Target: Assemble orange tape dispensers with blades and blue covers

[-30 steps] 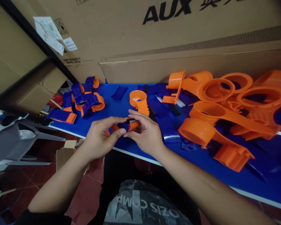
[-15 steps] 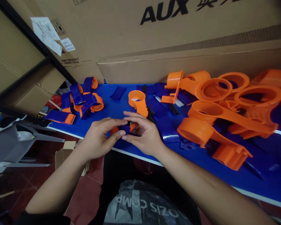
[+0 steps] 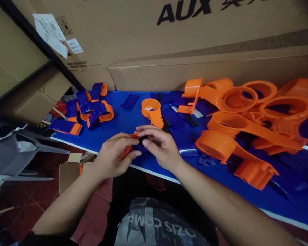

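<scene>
Dispensers point(image 3: 256, 130) heaped on table point(image 3: 124, 121) at right, holders point(image 3: 96, 112) clustered left, hands point(image 3: 165, 147) between near front edge, carton point(image 3: 143, 41) behind.

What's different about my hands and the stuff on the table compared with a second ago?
Your right hand's thumb has moved up to the black part of the held orange piece; your left hand's thumb has shifted down, toward you, so the thumb tips now sit apart. Neither hand has let go. The lone orange ring, blue-and-orange pieces and orange pile stayed put.
</scene>
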Motion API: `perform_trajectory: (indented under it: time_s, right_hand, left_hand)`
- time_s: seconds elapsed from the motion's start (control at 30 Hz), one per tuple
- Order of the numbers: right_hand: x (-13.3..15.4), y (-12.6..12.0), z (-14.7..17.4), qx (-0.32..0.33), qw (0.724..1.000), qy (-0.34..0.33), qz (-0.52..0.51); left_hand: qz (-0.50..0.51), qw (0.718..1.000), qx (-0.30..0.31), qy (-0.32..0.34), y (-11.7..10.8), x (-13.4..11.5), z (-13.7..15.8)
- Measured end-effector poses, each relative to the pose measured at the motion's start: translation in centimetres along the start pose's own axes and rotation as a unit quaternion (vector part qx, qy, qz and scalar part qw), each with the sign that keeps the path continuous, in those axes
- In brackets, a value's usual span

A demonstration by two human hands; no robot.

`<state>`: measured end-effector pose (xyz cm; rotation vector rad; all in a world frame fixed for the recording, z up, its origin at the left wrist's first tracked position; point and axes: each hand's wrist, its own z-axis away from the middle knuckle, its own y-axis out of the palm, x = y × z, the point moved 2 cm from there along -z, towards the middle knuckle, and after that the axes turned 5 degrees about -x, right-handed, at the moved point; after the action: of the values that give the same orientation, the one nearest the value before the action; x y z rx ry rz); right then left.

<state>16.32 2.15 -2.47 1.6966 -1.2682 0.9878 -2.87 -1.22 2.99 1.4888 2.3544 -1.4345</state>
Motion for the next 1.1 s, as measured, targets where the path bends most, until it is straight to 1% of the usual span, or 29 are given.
perform_trajectory:
  time_s: [0.13, 0.3, 0.43, 0.63, 0.73, 0.87, 0.97, 1.1]
  right_hand:
    - [-0.2, 0.2, 0.2, -0.014, 1.000, -0.009, 0.015]
    - [-0.3, 0.2, 0.2, -0.033, 0.999, 0.019, 0.013]
    - [-0.1, 0.2, 0.3, -0.052, 0.998, 0.026, 0.014]
    - [-0.3, 0.1, 0.7, -0.074, 0.995, 0.067, 0.001]
    - [-0.4, 0.1, 0.7, -0.084, 0.993, 0.082, -0.008]
    - [-0.4, 0.0, 0.4, -0.078, 0.992, 0.100, -0.025]
    - [-0.4, -0.1, 0.4, -0.073, 0.992, 0.099, -0.029]
    - [-0.4, -0.1, 0.5, -0.063, 0.994, 0.087, -0.029]
  left_hand:
    - [-0.006, 1.000, 0.000, 0.017, 0.1, -0.2, 0.1]
    - [-0.011, 1.000, -0.002, 0.029, 0.3, -0.4, 0.1]
    - [-0.008, 1.000, -0.002, 0.030, 0.4, -0.5, 0.0]
    - [-0.003, 0.999, 0.019, 0.042, 0.6, -0.6, -0.4]
    - [-0.012, 0.999, 0.020, 0.036, 0.8, -0.8, -0.6]
    - [-0.016, 1.000, 0.006, 0.016, 1.0, -1.0, -0.7]
    - [-0.022, 1.000, -0.016, 0.005, 1.0, -1.0, -0.6]
    - [-0.013, 0.999, -0.040, 0.015, 1.0, -1.1, -0.4]
